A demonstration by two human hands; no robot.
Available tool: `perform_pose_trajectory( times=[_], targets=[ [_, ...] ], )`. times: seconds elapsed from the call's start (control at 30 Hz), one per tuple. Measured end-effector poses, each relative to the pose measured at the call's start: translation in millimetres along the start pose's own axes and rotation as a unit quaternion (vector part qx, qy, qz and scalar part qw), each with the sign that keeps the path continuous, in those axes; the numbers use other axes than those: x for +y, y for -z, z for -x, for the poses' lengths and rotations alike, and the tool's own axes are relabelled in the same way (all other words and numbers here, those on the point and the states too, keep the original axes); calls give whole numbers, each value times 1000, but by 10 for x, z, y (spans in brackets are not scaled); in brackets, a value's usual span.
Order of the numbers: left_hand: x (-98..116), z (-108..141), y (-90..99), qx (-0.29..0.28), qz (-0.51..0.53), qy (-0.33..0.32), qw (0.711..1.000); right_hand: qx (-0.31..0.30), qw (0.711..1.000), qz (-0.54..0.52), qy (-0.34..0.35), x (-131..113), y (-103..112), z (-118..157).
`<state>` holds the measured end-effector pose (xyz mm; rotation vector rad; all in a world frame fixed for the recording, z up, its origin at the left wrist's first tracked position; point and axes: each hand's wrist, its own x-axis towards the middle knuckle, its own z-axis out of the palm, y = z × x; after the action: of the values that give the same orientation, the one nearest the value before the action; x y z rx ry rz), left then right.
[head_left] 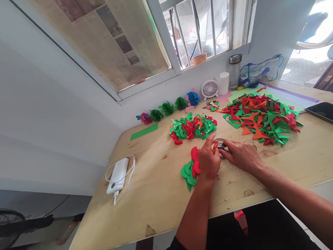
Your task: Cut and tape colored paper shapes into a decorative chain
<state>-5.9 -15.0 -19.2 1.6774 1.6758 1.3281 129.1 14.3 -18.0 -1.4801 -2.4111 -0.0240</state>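
My left hand (pixel 210 159) is closed on a small orange paper piece (pixel 215 147) at the middle of the table. Close against it on the right, my right hand (pixel 241 155) wraps round a dark metal hand tool (pixel 223 147), whose tip meets the orange piece. Green cut pieces (pixel 189 174) and red cut pieces (pixel 195 161) lie beside and partly under my left hand. Behind my hands is a mixed pile of small green, red and orange pieces (pixel 192 126).
A heap of paper scraps (pixel 262 118) lies at the right, near a phone (pixel 321 110). A white power bank (pixel 118 175) with its cable is at the left. Paper ornaments (pixel 168 108), a small fan (pixel 209 89), a glass bottle (pixel 235 73) and a clear pouch (pixel 262 71) line the wall.
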Motion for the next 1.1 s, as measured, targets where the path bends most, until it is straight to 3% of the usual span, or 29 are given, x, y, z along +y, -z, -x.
perform_pose_trajectory(
  times=[0.37, 0.7, 1.1],
  targets=[
    [-7, -8, -3, 6, -14, -13, 1000, -23, 1000, 15, -2, -3, -2, -6],
    [26, -38, 21, 66, 126, 42, 989, -23, 999, 10, -22, -15, 10, -6],
    [-12, -92, 12, 77, 376, 181, 906, -78, 995, 22, -59, 79, 27, -38]
  ],
)
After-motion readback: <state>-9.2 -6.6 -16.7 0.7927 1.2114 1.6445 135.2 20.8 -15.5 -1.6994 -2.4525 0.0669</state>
